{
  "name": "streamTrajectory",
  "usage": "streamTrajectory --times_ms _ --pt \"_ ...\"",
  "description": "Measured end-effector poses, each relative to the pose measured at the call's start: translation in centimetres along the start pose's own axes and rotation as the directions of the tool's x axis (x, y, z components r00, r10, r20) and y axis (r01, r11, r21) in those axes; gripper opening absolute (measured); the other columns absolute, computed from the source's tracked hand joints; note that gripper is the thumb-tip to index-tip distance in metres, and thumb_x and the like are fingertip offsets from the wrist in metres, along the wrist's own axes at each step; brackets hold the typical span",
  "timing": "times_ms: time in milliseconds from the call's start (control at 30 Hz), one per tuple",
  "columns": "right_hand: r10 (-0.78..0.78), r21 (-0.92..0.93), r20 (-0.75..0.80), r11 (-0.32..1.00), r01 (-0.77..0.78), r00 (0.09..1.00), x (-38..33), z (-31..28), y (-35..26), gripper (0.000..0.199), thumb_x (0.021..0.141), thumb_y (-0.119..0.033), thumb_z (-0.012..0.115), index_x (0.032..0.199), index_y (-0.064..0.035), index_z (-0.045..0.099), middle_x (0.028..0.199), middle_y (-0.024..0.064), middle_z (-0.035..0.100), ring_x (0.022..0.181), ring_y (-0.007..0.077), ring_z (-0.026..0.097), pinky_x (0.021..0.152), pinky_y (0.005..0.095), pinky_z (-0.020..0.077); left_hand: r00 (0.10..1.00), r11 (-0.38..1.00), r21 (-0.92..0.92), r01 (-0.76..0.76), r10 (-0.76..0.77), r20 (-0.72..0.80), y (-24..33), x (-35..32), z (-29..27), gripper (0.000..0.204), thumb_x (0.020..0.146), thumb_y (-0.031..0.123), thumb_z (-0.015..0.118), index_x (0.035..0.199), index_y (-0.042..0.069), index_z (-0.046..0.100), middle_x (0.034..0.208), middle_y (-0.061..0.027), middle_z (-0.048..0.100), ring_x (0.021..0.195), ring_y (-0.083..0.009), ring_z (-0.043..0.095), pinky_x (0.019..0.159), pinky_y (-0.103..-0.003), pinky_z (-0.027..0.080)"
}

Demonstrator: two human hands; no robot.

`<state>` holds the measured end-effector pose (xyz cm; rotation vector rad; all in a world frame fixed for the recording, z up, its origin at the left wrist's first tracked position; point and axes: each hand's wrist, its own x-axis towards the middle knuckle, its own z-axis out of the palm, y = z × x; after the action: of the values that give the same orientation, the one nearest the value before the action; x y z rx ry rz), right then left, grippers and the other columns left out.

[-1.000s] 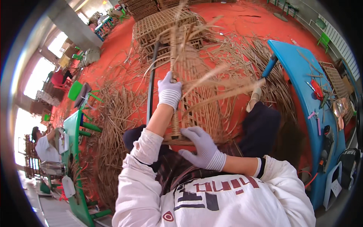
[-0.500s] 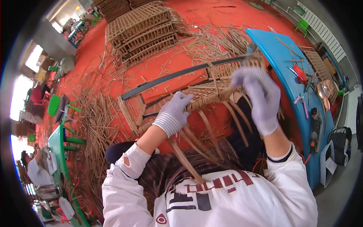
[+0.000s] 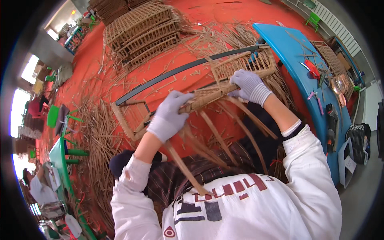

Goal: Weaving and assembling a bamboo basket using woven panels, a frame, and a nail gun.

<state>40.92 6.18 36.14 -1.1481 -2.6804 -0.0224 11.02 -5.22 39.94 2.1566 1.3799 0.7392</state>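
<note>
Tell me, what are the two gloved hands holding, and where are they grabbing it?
Both hold a half-woven wicker frame. The left hand grips its woven lower edge near the middle; the right hand grips the same edge further along, where loose strips hang down.

Both hands, left (image 3: 170, 118) and right (image 3: 250, 85), wore pale grey knit gloves. The woven frame (image 3: 224, 82) and its loose strips (image 3: 212, 140) were tan. The floor (image 3: 208, 16) was red-orange, the table (image 3: 296, 52) bright blue. The sweatshirt (image 3: 256, 208) was white with maroon and navy print; the stool (image 3: 53, 116) was green.
</note>
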Motion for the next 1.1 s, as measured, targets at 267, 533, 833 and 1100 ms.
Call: streamTrajectory --times_ms 267,533,833,1100 --pt "-0.203 0.12 -0.281 0.962 0.244 0.938 -2.0 -1.6 -4.8 0.043 0.072 -0.052 0.072 0.074 -0.0111 0.058 0.073 0.0069 0.054 0.074 0.0273 0.059 0.066 0.0388 0.0476 0.997 0.979 0.202 0.042 -0.028 -0.071 -1.3 -4.9 -2.5 0.043 0.071 0.005 0.072 0.114 0.011 0.065 0.098 -0.0121 0.061 0.089 -0.0319 0.063 0.076 -0.037 0.052" --pt "-0.18 0.128 -0.246 0.968 0.216 0.952 -5.8 -3.3 -4.2 0.046 0.073 -0.055 0.07 0.075 -0.0107 0.059 0.074 0.0072 0.056 0.07 0.027 0.061 0.06 0.039 0.049 0.992 0.979 0.188 0.081 -0.061 -0.108 5.7 -6.8 -1.2 0.039 0.07 0.002 0.073 0.108 0.007 0.067 0.091 -0.0123 0.06 0.076 -0.0331 0.062 0.066 -0.037 0.05" --pt "-0.128 0.237 -0.212 0.955 0.178 0.969 -6.1 -4.3 -3.1 0.039 0.075 -0.048 0.072 0.078 -0.011 0.063 0.079 0.0063 0.06 0.079 0.0275 0.062 0.068 0.0389 0.0495 0.988 0.964 0.248 0.092 -0.057 -0.143 6.2 -6.3 0.6 0.027 0.073 0.0 0.069 0.1 0.004 0.068 0.086 -0.0117 0.061 0.073 -0.0286 0.061 0.065 -0.035 0.048" --pt "0.672 0.381 -0.641 0.698 -0.607 0.37 -17.0 -9.7 15.7 0.018 0.089 -0.022 0.062 0.098 -0.0076 0.068 0.092 0.0125 0.067 0.081 0.0282 0.065 0.074 0.0368 0.0514 0.985 0.89 0.45 0.077 0.002 -0.172 6.6 -7.5 2.1 0.022 0.091 0.028 0.063 0.103 0.012 0.072 0.093 -0.0111 0.065 0.076 -0.0305 0.065 0.06 -0.04 0.052"
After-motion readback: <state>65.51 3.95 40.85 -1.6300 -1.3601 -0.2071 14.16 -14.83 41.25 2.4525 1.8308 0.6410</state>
